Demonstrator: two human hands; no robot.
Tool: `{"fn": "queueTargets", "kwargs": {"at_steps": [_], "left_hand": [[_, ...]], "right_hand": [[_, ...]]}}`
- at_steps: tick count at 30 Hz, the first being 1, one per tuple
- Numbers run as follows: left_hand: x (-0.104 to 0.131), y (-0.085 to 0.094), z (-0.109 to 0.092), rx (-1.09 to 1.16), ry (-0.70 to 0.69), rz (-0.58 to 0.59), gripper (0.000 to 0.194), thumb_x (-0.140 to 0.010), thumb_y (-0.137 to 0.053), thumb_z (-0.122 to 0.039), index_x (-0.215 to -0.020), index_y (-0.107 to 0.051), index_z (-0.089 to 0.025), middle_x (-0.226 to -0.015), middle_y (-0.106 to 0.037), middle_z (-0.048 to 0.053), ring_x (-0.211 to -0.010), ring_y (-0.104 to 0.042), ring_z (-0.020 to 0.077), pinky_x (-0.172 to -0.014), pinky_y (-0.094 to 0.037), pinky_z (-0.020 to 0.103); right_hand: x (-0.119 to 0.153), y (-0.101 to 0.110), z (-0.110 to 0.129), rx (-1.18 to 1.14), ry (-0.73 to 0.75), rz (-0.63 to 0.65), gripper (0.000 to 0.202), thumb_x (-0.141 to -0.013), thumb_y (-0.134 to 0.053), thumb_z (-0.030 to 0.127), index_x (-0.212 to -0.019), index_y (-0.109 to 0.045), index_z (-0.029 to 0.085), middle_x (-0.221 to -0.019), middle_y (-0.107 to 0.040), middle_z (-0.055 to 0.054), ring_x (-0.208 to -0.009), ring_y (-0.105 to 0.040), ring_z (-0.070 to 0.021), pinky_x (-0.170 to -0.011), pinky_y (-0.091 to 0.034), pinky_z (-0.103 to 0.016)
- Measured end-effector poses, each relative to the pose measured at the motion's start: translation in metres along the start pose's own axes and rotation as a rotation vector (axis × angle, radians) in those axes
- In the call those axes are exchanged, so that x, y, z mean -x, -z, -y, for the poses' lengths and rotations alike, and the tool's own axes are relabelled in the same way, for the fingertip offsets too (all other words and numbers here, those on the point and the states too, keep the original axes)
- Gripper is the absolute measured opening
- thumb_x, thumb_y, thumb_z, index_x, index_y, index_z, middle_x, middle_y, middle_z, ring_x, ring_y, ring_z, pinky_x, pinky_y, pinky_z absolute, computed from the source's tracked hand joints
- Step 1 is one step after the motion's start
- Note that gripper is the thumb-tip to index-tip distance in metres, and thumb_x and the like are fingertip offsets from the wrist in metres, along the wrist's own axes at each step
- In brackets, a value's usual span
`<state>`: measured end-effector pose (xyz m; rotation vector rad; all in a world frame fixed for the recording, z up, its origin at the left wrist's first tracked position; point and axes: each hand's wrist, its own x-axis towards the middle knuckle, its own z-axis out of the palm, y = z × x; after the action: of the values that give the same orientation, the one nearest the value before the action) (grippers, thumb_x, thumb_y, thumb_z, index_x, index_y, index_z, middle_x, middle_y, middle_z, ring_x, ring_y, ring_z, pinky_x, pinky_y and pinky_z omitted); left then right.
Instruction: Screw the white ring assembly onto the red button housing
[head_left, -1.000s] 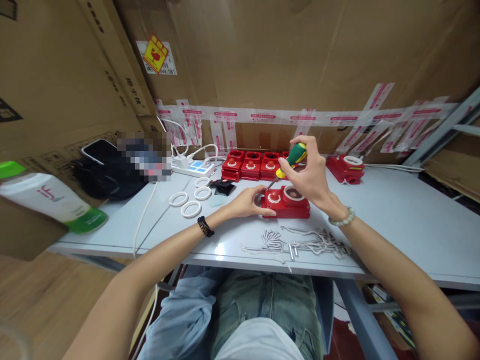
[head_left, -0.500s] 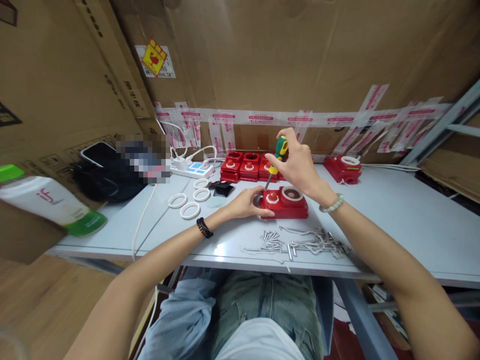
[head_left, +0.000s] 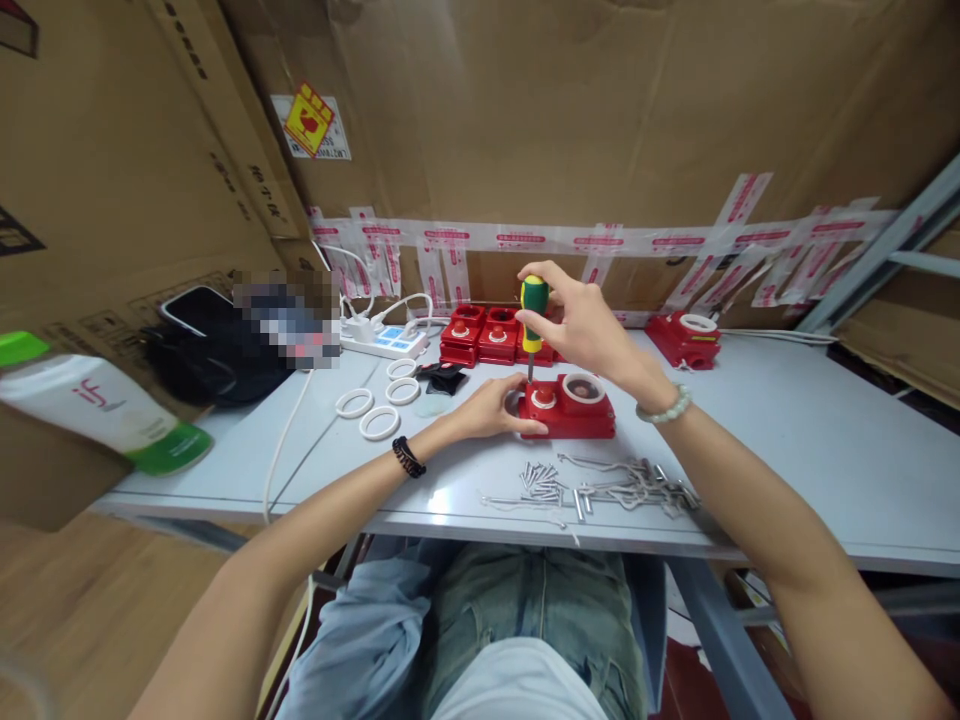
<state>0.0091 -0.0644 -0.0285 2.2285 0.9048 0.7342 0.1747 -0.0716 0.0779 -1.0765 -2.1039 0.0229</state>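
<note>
A red box (head_left: 576, 422) with a round red button and a white-ringed round opening lies on the table in front of me. My left hand (head_left: 491, 407) grips its left end, thumb at the near side and fingers at the far side. My right hand (head_left: 574, 315) is closed round the green and yellow handle of a screwdriver (head_left: 534, 300). The screwdriver stands nearly upright, its tip at the box's far left corner; the exact contact is too small to make out. Nearer to me lie several loose screws (head_left: 541, 480) and a tangle of white cords with metal pins (head_left: 637, 490).
Several similar red boxes (head_left: 496, 340) line the back, and another red box (head_left: 682, 342) sits at the right. Several white rings (head_left: 380, 422) and a small black packet (head_left: 444, 378) lie left. A power strip (head_left: 390, 340) and a white-green bottle (head_left: 105, 405) stand further left.
My right hand has shifted slightly left, and the screwdriver has swung from leaning to nearly upright. My left hand and the red box have stayed in place.
</note>
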Motion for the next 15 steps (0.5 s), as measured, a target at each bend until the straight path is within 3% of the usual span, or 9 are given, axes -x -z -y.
{"fn": "queueTargets", "kwargs": {"at_steps": [3, 5, 7, 11, 15], "left_hand": [[0.000, 0.000, 0.001, -0.001, -0.011, 0.010, 0.057, -0.069, -0.080, -0.051, -0.110, -0.061, -0.017, -0.098, -0.069, 0.006, -0.088, -0.063, 0.0229, -0.078, -0.048, 0.033], [0.000, 0.000, 0.002, -0.005, -0.013, 0.011, 0.058, -0.069, -0.080, -0.052, -0.110, -0.061, -0.016, -0.099, -0.069, 0.007, -0.088, -0.063, 0.0230, -0.078, -0.048, 0.033], [0.000, 0.000, 0.001, -0.007, -0.009, 0.007, 0.058, -0.068, -0.080, -0.051, -0.110, -0.060, -0.016, -0.098, -0.069, 0.007, -0.088, -0.063, 0.0232, -0.078, -0.048, 0.033], [0.000, 0.000, 0.001, -0.009, 0.004, 0.004, 0.056, -0.068, -0.081, -0.051, -0.107, -0.061, -0.016, -0.096, -0.069, 0.006, -0.087, -0.063, 0.0233, -0.077, -0.048, 0.034], [0.000, 0.000, 0.002, -0.025, 0.006, 0.004, 0.059, -0.068, -0.080, -0.054, -0.109, -0.060, -0.016, -0.098, -0.068, 0.006, -0.086, -0.062, 0.0228, -0.077, -0.049, 0.034]], "right_hand": [[0.004, -0.009, 0.000, 0.143, -0.054, -0.136, 0.034, -0.087, -0.059, 0.042, -0.114, -0.055, 0.022, -0.076, -0.063, -0.001, -0.062, -0.055, -0.0183, -0.062, -0.039, -0.031], [0.005, -0.015, 0.000, 0.205, -0.079, -0.200, 0.033, -0.090, -0.054, 0.044, -0.113, -0.055, 0.021, -0.080, -0.063, -0.003, -0.067, -0.056, -0.0202, -0.064, -0.039, -0.032], [0.004, -0.016, -0.002, 0.142, -0.076, -0.189, 0.030, -0.092, -0.049, 0.038, -0.116, -0.052, 0.020, -0.087, -0.063, -0.005, -0.071, -0.057, -0.0200, -0.066, -0.041, -0.032], [0.003, -0.014, -0.007, -0.071, -0.019, -0.039, 0.035, -0.091, -0.049, 0.030, -0.125, -0.045, 0.024, -0.085, -0.062, -0.001, -0.066, -0.055, -0.0173, -0.066, -0.044, -0.032], [0.005, -0.017, -0.009, 0.098, -0.024, -0.128, 0.042, -0.089, -0.055, 0.038, -0.127, -0.048, 0.022, -0.077, -0.062, -0.001, -0.062, -0.055, -0.0192, -0.065, -0.042, -0.034]]}}
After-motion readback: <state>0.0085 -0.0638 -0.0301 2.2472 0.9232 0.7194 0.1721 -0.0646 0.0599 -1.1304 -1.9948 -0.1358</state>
